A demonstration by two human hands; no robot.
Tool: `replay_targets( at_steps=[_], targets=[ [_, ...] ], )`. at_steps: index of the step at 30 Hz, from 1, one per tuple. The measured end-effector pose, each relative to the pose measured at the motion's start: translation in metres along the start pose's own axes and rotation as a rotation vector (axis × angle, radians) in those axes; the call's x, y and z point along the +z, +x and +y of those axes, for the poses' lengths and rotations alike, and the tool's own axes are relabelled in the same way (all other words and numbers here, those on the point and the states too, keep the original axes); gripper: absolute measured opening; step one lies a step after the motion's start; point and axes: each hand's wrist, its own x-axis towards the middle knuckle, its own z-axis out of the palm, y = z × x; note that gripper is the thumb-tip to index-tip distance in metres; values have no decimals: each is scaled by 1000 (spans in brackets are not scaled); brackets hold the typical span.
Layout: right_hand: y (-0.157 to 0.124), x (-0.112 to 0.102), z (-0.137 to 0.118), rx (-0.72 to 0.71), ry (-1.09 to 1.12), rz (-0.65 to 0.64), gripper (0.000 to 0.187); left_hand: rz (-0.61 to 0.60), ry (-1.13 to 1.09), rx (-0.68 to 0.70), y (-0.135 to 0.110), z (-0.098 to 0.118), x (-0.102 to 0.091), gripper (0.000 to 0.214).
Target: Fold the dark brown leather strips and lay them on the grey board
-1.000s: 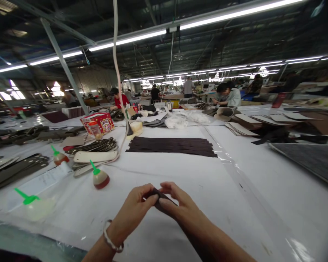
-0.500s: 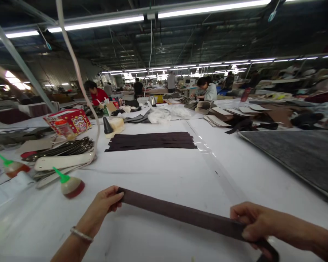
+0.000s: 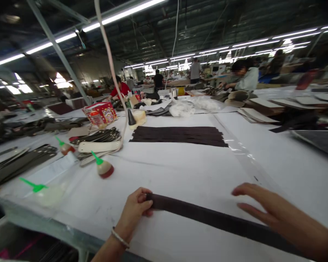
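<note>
A long dark brown strip (image 3: 202, 214), leather-like, runs across the white table from centre to lower right. My left hand (image 3: 136, 205) pinches its left end between thumb and fingers. My right hand (image 3: 273, 211) hovers over the strip's right part, thumb and fingers apart, with nothing between them. The strip's far right end is hidden behind my right hand and forearm. Further back on the table lies a row of similar dark strips (image 3: 177, 135), side by side.
Green-tipped squeeze bottles (image 3: 105, 169) stand at the left by pale straps (image 3: 98, 147) and dark riveted straps. A red box (image 3: 109, 112) is behind them. A cable (image 3: 109, 54) hangs down there. Stacked sheets (image 3: 258, 115) lie at right. Other people work farther back.
My right hand has let go of the strip and opened above it. My left hand still pinches the end. The view has turned left, showing more of the table's left edge.
</note>
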Motion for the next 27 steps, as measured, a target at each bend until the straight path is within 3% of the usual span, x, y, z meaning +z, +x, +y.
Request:
replay_targets(
  at_steps=[4,7,10,12,15,17,19,22,27],
  targets=[
    [48,85,-123,-269,156,-89,36,28,-5,17,-5,-2,-2,41],
    [75,127,-169,-315,130,-141,38,26,14,46,-9,-4,-4,41],
    [91,147,-179,-274,103,-156,29,63,47,70,-12,-6,-11,39],
    [97,152,-178,-262,84,-162,23,148,134,111,-17,-7,-17,38],
    [100,155,-177,-282,48,-163,20,248,508,375,-26,-8,-26,31],
    [101,156,-178,-300,33,-156,20,149,817,648,-30,-10,-31,31],
    [102,157,-178,-314,27,-147,19,12,1040,834,-32,-12,-33,33],
    [101,159,-178,-330,28,-142,20,-16,1254,920,-30,-17,-37,34],
    [100,163,-176,-336,25,-152,22,-2,1367,981,-25,-20,-45,32]
  ],
)
